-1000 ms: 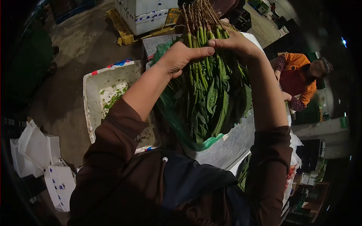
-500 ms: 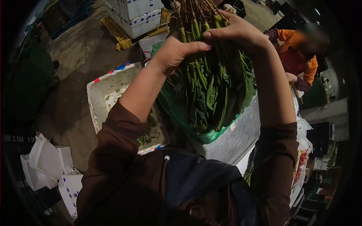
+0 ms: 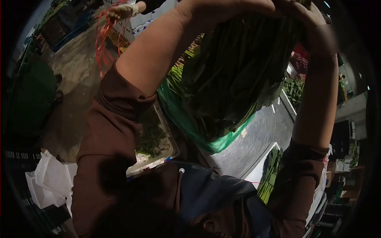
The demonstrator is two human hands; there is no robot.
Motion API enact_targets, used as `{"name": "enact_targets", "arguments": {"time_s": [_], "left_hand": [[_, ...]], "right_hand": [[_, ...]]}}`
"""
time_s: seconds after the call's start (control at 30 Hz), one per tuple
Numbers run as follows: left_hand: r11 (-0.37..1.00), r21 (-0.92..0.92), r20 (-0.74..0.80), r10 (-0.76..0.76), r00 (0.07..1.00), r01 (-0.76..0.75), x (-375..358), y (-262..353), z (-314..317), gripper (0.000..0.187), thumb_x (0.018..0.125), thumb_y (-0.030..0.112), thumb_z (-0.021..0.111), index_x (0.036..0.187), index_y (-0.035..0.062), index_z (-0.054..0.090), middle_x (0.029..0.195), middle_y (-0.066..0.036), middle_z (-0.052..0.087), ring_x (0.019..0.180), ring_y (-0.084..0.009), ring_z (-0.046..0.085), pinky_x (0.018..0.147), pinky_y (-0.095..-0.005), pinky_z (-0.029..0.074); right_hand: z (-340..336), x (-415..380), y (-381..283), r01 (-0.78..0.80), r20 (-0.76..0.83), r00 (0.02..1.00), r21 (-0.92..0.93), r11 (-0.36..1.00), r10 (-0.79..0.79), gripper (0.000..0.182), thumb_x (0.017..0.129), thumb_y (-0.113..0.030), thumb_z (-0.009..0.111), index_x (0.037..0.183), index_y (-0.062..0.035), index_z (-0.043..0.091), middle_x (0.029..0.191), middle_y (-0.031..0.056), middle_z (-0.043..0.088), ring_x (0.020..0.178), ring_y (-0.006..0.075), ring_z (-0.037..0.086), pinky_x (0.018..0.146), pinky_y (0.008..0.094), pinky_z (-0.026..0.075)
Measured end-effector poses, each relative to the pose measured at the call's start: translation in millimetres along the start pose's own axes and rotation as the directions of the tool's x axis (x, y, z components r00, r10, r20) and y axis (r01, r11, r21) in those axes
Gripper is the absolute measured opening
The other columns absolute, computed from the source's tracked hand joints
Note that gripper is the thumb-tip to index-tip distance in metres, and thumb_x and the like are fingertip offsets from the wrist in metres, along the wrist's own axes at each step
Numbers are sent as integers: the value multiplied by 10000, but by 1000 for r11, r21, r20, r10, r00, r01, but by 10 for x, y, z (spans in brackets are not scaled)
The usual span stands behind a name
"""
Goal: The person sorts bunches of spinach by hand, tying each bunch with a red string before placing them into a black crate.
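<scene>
A large bunch of leafy greens (image 3: 238,75) hangs close in front of me, dark and in shadow, its leaves pointing down. My left hand (image 3: 234,7) reaches across its top at the upper edge of the view, closed on the bunch. On the other side my right hand (image 3: 303,15) grips the same bunch near its upper end, the fingers partly cut off by the frame. Below the leaves, a green plastic bag (image 3: 222,146) lies open on the metal table (image 3: 262,127), with more green stems showing at its left side.
At the upper left a co-worker's gloved hand (image 3: 123,11) holds red strings (image 3: 105,39). A white foam box (image 3: 172,146) with leaf scraps stands left of the table. Greens (image 3: 272,170) lie on a white surface at the lower right. Another person's sleeve (image 3: 299,63) shows behind my right arm.
Both my hands have risen with the bunch, and my right hand has moved right. The bunch now looks larger and closer. A co-worker's gloved hand with red strings has appeared at the upper left.
</scene>
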State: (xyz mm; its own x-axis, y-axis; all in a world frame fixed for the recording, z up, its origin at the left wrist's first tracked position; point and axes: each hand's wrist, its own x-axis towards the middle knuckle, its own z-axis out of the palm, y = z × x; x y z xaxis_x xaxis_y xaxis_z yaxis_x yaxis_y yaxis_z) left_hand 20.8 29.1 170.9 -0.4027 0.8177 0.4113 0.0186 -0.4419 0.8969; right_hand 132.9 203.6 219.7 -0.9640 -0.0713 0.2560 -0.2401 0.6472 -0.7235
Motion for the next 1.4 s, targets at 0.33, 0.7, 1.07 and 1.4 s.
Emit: {"name": "enact_targets", "arguments": {"time_s": [0.33, 0.7, 1.07, 1.4], "left_hand": [[989, 87, 258, 96, 961, -122, 410, -227, 1051, 489, 711, 166, 732, 1153, 65, 550, 1047, -92, 623, 962, -217, 604, 832, -310, 486], [991, 56, 604, 62, 794, -120, -96, -1022, 3394, 514, 700, 181, 739, 1163, 82, 540, 1056, -96, 614, 968, -234, 599, 835, -323, 484], [960, 37, 708, 172, 685, -279, -635, -1419, 4997, 539, 690, 197, 747, 1173, 100, 529, 1065, -99, 605, 973, -251, 594, 837, -336, 481], [414, -18, 659, 689, 300, -910, -729, -1743, 5447, 610, 705, 200, 719, 1238, 134, 429, 1141, -115, 546, 1009, -287, 570, 831, -389, 478]], "right_hand": [[-484, -1331, 40, -20, -311, 949, -249, 968, -60, 674, 698, -245, 764, 1271, -77, 453, 1190, 73, 555, 1108, 218, 520, 954, 351, 415], [-213, -4280, 9, -337, -660, 751, -361, 870, 17, 702, 667, -282, 776, 1267, -104, 458, 1208, 62, 545, 1126, 232, 507, 965, 369, 398], [-22, -6137, -140, -465, -736, 668, -528, 711, -110, 731, 636, -319, 789, 1264, -132, 463, 1226, 52, 535, 1143, 247, 493, 976, 387, 381], [-17, -6615, -14, -412, -646, 680, -729, 547, -348, 758, 608, -352, 800, 1260, -157, 468, 1242, 43, 526, 1159, 261, 481, 986, 403, 365]]}}
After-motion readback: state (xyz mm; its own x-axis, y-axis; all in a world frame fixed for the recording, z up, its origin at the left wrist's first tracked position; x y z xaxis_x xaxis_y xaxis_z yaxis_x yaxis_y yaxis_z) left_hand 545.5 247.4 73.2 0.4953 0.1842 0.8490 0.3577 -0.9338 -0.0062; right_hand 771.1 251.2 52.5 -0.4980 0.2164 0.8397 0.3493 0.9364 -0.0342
